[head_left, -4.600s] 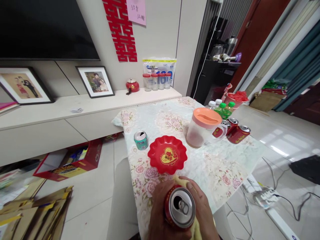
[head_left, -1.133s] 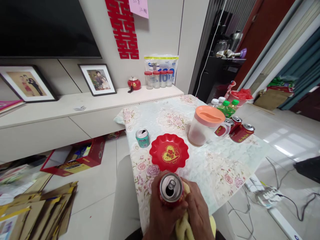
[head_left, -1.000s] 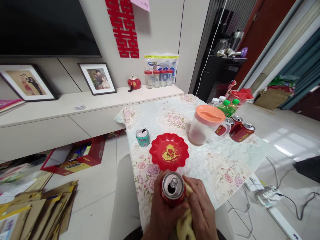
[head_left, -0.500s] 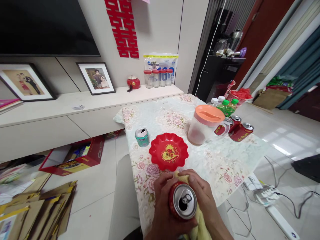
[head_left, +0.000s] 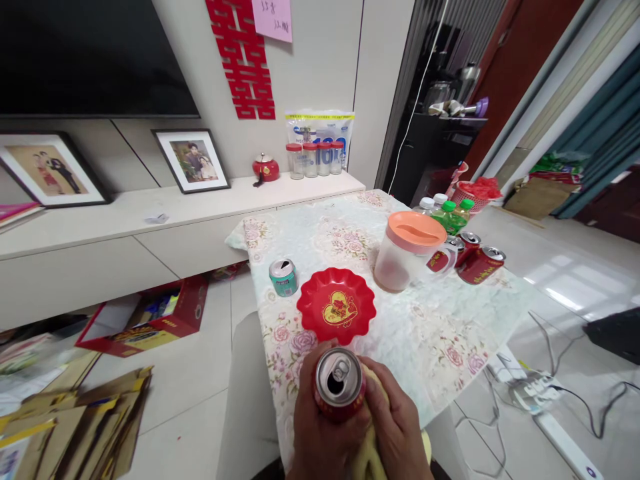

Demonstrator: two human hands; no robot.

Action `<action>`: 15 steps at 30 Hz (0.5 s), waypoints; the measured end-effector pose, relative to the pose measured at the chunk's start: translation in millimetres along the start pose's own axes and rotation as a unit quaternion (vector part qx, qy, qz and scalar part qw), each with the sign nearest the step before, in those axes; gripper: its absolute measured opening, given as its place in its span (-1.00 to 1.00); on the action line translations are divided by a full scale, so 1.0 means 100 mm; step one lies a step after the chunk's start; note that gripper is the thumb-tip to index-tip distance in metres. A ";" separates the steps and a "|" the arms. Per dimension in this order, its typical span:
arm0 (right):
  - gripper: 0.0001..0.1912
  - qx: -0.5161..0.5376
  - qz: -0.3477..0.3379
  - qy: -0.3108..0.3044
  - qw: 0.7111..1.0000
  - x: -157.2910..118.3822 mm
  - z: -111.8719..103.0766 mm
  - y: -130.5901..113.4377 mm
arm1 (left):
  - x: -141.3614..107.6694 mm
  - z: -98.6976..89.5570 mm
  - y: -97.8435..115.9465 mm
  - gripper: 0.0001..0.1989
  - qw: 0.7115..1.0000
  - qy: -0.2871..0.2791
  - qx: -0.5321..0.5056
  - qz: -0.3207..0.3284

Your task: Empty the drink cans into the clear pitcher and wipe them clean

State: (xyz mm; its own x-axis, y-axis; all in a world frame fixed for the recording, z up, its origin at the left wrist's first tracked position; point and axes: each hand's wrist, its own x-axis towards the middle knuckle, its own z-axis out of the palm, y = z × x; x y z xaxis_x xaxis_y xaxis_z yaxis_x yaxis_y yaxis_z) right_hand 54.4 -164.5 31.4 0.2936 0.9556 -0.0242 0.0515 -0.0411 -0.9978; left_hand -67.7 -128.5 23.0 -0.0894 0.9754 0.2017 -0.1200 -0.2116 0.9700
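Observation:
An opened red drink can [head_left: 340, 381] is upright at the near edge of the table, its pull tab and dark mouth facing up. My left hand [head_left: 320, 427] is wrapped round its left side and front. A yellow cloth [head_left: 371, 447] is bunched in my right hand [head_left: 397, 420], which presses it against the can's right side. Just beyond my hands lies a red scalloped plate [head_left: 313, 300] with a gold heart print. To the plate's left stands a small opened teal can [head_left: 284, 279].
A clear pitcher [head_left: 395, 267] with an orange lid stands right of the plate. Behind it are several red cans [head_left: 481, 265] and green-capped bottles [head_left: 445, 215]. A flowered cloth [head_left: 390, 327] covers the table. Cables and a power strip [head_left: 537, 393] lie on the floor at right.
The red can and both hands have shifted left and slightly up in view. The can now sits more upright, and the cloth stays against its right side. The view has tilted slightly.

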 end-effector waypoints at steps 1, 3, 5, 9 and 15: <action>-0.66 -0.014 -0.015 0.006 1.000 -0.01 -0.01 0.00 | 0.00 0.00 -0.01 -0.25 1.000 0.002 -0.006 -0.004; -0.69 -0.028 -0.044 0.023 0.998 -0.04 -0.02 -0.02 | -0.01 -0.01 -0.05 -0.26 1.000 -0.005 -0.018 -0.009; -0.70 -0.022 -0.060 0.060 0.996 -0.07 -0.01 -0.06 | -0.02 -0.02 -0.09 -0.23 0.999 -0.023 -0.026 -0.016; -0.66 0.025 -0.053 0.129 0.990 -0.13 0.05 -0.19 | -0.09 -0.04 -0.12 -0.15 0.996 -0.068 -0.053 -0.026; -0.64 0.029 -0.078 0.142 0.986 -0.07 -0.06 -0.30 | -0.24 0.03 0.12 -0.28 0.991 -0.115 -0.037 -0.057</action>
State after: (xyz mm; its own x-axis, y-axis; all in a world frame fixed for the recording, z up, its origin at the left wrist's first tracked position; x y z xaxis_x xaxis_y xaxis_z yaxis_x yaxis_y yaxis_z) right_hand 57.0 -171.6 61.4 0.5431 0.8279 0.1400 0.0645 0.1251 -0.9900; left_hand -63.6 -154.7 30.1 0.1559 0.9798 0.1251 -0.1890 -0.0947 0.9774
